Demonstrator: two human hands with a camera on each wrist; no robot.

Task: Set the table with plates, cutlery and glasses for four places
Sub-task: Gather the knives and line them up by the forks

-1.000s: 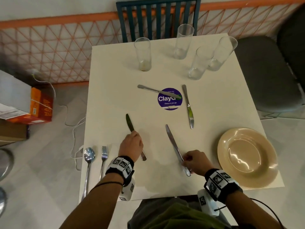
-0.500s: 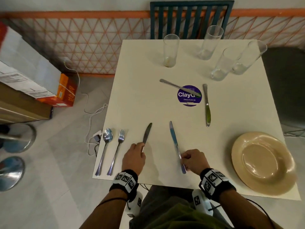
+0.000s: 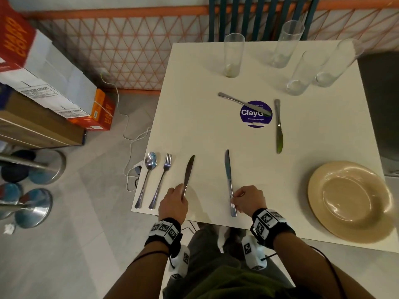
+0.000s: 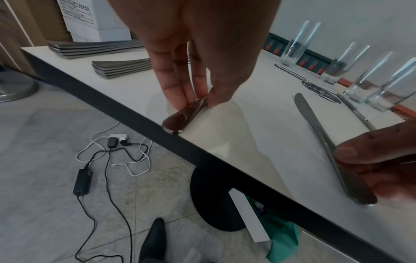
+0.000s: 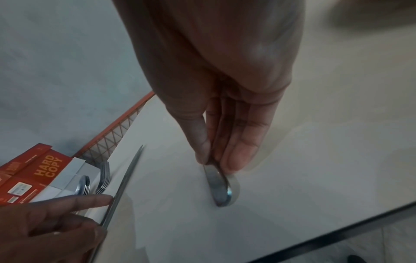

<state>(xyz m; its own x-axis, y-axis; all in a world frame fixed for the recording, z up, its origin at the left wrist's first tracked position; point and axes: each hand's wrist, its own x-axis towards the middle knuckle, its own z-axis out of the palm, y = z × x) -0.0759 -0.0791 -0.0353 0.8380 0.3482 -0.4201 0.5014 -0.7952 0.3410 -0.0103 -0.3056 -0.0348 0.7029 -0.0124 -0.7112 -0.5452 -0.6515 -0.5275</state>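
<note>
Counter: pale counter (image 3: 205,130), glasses (image 3: 234,55) far.
Left grip (image 3: 173,202): I pinched the left knife (image 3: 189,172) handle.
Right grip (image 3: 249,200): I pinched the right knife (image 3: 227,169) handle.
Axis: both blades pointed far, handles nearest me.

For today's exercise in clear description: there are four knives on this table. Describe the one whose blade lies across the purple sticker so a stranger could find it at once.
Start at the white table and find the round purple sticker near its middle, below the four glasses. The knife lies slanted, its blade tip resting on that sticker and its handle pointing away to the left. No hand touches it, and the other three knives lie on bare tabletop.
</note>
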